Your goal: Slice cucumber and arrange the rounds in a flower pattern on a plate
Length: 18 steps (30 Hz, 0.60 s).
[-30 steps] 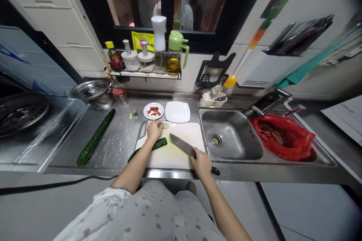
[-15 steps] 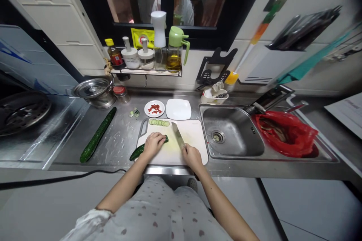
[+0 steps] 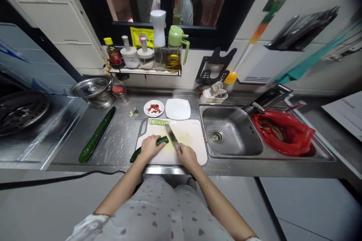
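Note:
My left hand [image 3: 151, 146] is wrapped over a dark green cucumber [image 3: 162, 140] on the white cutting board [image 3: 195, 139]. The cucumber's cut end sticks out to the right of my fingers, and its other end shows at the board's lower left. In my right hand [image 3: 186, 156] is a kitchen knife [image 3: 171, 135], gripped by the handle, its blade pointing up and left just beside the cut end. A row of pale cucumber slices [image 3: 157, 122] lies along the board's top edge, near the knife tip.
Behind the board stand a plate of chopped red pieces [image 3: 154, 108] and a white plate [image 3: 178, 109]. A whole cucumber [image 3: 97, 134] lies to the left. The sink [image 3: 232, 131] is at the right, beside a red plastic bag [image 3: 285, 135]. A lidded pot [image 3: 92, 92] stands back left.
The knife has moved left, closer to the cucumber's cut end. My left hand has slid back left, so more of the cucumber shows in front of the fingers.

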Each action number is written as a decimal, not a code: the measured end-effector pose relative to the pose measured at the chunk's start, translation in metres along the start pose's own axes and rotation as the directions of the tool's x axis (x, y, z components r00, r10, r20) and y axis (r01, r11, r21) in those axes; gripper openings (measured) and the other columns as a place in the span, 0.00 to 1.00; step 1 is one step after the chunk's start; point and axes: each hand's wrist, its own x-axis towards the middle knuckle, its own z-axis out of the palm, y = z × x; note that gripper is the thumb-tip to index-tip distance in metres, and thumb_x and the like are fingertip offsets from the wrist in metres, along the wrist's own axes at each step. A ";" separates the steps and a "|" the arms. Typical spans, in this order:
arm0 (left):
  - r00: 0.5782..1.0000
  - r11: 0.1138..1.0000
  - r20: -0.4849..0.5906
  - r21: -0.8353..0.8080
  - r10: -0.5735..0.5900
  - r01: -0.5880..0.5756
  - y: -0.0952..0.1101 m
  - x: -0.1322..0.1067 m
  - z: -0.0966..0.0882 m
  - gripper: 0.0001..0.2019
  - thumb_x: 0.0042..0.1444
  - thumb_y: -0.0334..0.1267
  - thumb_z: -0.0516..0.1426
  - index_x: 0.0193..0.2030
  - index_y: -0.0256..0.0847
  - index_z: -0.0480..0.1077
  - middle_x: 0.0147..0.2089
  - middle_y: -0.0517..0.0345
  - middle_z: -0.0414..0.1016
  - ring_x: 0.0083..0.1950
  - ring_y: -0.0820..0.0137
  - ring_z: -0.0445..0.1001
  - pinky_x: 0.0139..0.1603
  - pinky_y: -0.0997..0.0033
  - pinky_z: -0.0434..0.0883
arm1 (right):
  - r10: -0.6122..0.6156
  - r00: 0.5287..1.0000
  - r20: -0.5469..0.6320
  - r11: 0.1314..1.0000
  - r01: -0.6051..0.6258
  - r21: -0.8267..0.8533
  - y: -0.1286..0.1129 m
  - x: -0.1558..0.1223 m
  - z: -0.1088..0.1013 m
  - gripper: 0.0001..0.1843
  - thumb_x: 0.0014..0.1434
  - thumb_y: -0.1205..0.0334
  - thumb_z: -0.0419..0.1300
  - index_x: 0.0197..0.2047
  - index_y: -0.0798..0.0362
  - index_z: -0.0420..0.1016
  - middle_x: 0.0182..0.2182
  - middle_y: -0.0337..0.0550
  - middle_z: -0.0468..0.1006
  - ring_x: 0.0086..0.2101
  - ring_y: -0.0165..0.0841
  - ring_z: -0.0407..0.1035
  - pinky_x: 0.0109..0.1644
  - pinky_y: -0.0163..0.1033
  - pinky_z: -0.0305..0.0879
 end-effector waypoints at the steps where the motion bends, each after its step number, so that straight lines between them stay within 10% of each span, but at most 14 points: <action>1: 1.000 1.000 0.024 0.005 0.008 -0.008 -0.001 -0.002 -0.002 0.23 0.57 0.56 0.56 0.53 0.46 0.73 0.48 0.53 0.76 0.51 0.59 0.72 0.50 0.63 0.65 | 0.001 1.000 0.002 1.000 -0.001 -0.001 0.001 -0.001 0.000 0.16 0.68 0.58 0.45 0.48 0.52 0.71 0.42 0.49 0.80 0.44 0.37 0.73 0.40 0.36 0.56; 6: 0.992 0.995 0.076 -0.017 0.101 -0.100 -0.006 -0.003 -0.005 0.21 0.57 0.53 0.58 0.54 0.48 0.70 0.48 0.55 0.75 0.51 0.63 0.72 0.46 0.67 0.65 | 0.002 1.000 -0.008 1.000 -0.002 0.004 0.005 -0.003 -0.002 0.15 0.68 0.58 0.45 0.48 0.52 0.71 0.42 0.49 0.80 0.43 0.37 0.73 0.40 0.36 0.56; 18: 0.975 0.990 -0.171 0.007 0.140 -0.141 -0.009 -0.003 0.007 0.18 0.60 0.48 0.56 0.55 0.48 0.71 0.49 0.54 0.73 0.50 0.63 0.70 0.52 0.65 0.66 | -0.010 1.000 -0.017 1.000 0.010 -0.003 -0.002 -0.006 -0.005 0.15 0.67 0.60 0.45 0.48 0.52 0.70 0.41 0.49 0.80 0.42 0.37 0.74 0.38 0.36 0.56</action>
